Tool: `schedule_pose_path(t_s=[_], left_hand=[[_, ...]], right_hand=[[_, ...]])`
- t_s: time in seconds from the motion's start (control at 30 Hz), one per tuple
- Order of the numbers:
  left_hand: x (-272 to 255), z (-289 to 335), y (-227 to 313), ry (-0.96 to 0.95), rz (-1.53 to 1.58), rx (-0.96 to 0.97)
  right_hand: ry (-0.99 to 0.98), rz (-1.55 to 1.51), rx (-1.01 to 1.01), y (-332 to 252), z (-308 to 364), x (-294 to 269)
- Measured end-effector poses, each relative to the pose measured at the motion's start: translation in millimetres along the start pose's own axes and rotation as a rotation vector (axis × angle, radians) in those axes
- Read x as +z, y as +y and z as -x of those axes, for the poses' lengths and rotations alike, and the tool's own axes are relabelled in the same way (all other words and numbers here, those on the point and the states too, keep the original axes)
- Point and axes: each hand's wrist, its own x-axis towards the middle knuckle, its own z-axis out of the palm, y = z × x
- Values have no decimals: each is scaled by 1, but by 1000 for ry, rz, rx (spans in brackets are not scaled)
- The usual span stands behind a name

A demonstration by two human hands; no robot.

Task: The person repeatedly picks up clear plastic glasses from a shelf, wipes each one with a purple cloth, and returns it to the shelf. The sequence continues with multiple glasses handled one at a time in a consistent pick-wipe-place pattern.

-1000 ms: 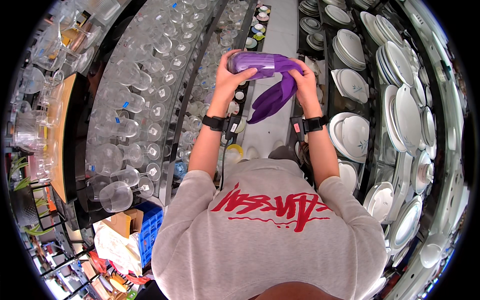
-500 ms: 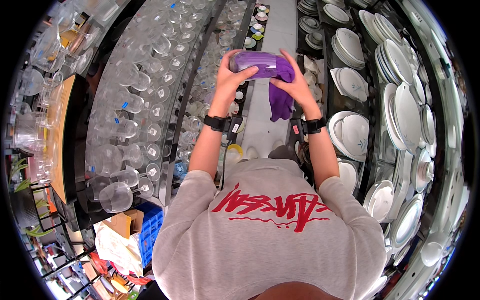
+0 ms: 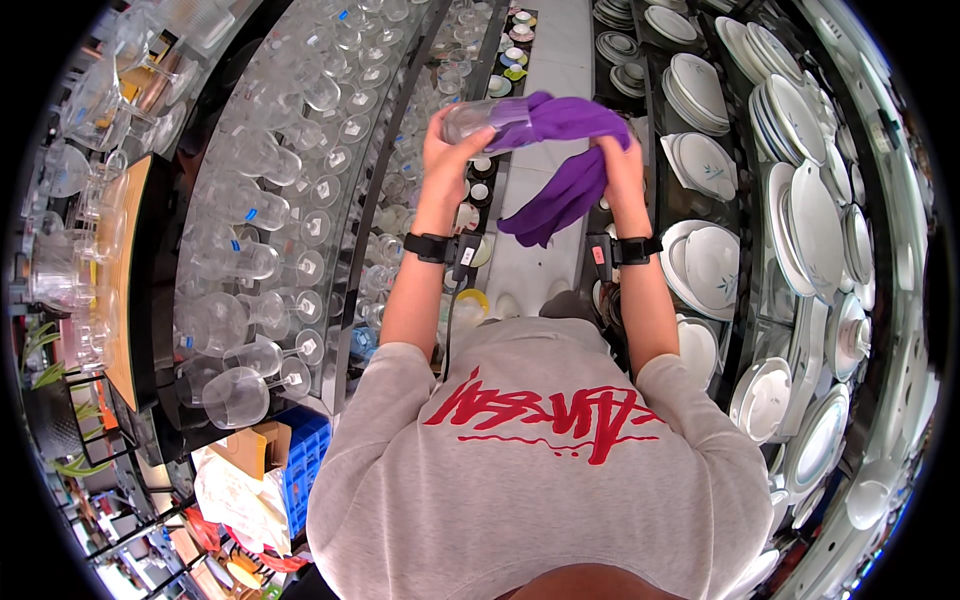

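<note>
Along both sides of a pale floor strip (image 3: pixel 562 60) stand crowded display shelves. To the left of the strip, a long, dark-edged shelf carries clear stemmed glasses (image 3: pixel 237 398) with small stickers, many lying on their sides in the fisheye view; farther left of it is a tan wooden board (image 3: pixel 122 290) with more clear glassware. To the right of the strip are stacks of white ceramic plates (image 3: pixel 712 265), some with a leaf pattern, and a white oval platter (image 3: pixel 818 235). Well to the left of the strip, a blue plastic crate (image 3: pixel 308 465) touches a brown cardboard box (image 3: pixel 240 445); the box's contents are hidden.

Above the strip, toward its left side, a clear cylindrical glass (image 3: pixel 485 125) is held sideways. The left hand (image 3: pixel 448 160) wraps its closed end, thumb along the wall. A soft purple cloth (image 3: pixel 578 118) meets its open end; blur hides how far in it reaches. Above the strip's right side, the right hand (image 3: pixel 622 170) grips the cloth, fingertips covered, with a loose end hanging.
</note>
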Motion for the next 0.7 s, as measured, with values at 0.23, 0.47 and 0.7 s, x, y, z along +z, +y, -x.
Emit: schedule_pose_path(t_s=[0.23, 0.47, 0.7], left_hand=[[-23, -7, 13, -13, 224, -56], [-7, -1, -17, -78, 394, -253], [12, 18, -38, -97, 209, -301]], right_hand=[[312, -503, 108, -19, -17, -41], [-26, -277, 339, -15, 0, -3], [-198, -3, 483, -5, 18, 33]])
